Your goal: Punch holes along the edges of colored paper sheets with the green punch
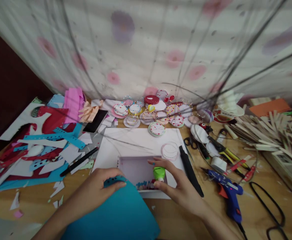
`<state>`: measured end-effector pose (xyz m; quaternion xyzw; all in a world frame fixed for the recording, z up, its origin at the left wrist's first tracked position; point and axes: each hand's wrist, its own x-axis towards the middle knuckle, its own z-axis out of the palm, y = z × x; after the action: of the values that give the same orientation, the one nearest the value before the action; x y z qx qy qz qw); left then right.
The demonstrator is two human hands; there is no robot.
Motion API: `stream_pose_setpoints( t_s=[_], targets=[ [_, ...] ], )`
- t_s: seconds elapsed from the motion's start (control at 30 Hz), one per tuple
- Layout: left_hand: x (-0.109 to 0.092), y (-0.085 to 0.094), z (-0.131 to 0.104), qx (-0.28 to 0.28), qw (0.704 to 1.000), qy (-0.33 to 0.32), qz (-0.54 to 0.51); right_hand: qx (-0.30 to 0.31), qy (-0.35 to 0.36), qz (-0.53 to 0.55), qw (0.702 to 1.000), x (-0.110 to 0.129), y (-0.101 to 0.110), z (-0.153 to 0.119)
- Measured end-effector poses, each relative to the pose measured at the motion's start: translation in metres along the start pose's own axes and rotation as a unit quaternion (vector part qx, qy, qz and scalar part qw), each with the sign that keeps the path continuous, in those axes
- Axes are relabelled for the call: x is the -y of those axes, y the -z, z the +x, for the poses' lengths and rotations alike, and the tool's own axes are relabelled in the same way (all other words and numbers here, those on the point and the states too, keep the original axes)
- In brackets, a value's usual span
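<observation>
With my left fingers [111,172] pinching the blue sheet [113,213] by its spotted edge and my right fingers [171,167] gripping the green tool [159,173] above the shallow box [136,169], I should hold that edge taut and the tool square to it.

A box [136,166] between the left fingers [117,186] and the right fingers [165,162].
Nearer than the left fingers spreads a sheet [113,213], one end between them; the right fingers have a small object [159,173] between them. Beyond both lie discs [156,129] in a cluster; left of the left fingers, a pen [79,162], then paper scraps [71,154]; right of the right fingers, a glue gun [224,186].
</observation>
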<state>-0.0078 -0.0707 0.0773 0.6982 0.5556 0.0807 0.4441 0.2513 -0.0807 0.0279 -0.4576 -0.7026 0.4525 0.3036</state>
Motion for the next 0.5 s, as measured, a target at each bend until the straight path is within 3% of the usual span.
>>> stream_pose_setpoints(
  t_s=[0.17,0.37,0.5],
  targets=[
    [0.01,0.001,-0.018,-0.016,0.999,0.028,-0.005,-0.07,-0.014,-0.021,0.997,-0.014,-0.006,-0.006],
    [0.017,-0.001,-0.034,-0.028,0.999,0.025,0.001,-0.051,0.022,-0.067,0.996,-0.02,-0.011,-0.01],
    [0.019,0.008,-0.045,-0.026,1.0,0.009,0.013,-0.062,0.014,-0.117,0.991,-0.02,-0.012,-0.011]
  ],
)
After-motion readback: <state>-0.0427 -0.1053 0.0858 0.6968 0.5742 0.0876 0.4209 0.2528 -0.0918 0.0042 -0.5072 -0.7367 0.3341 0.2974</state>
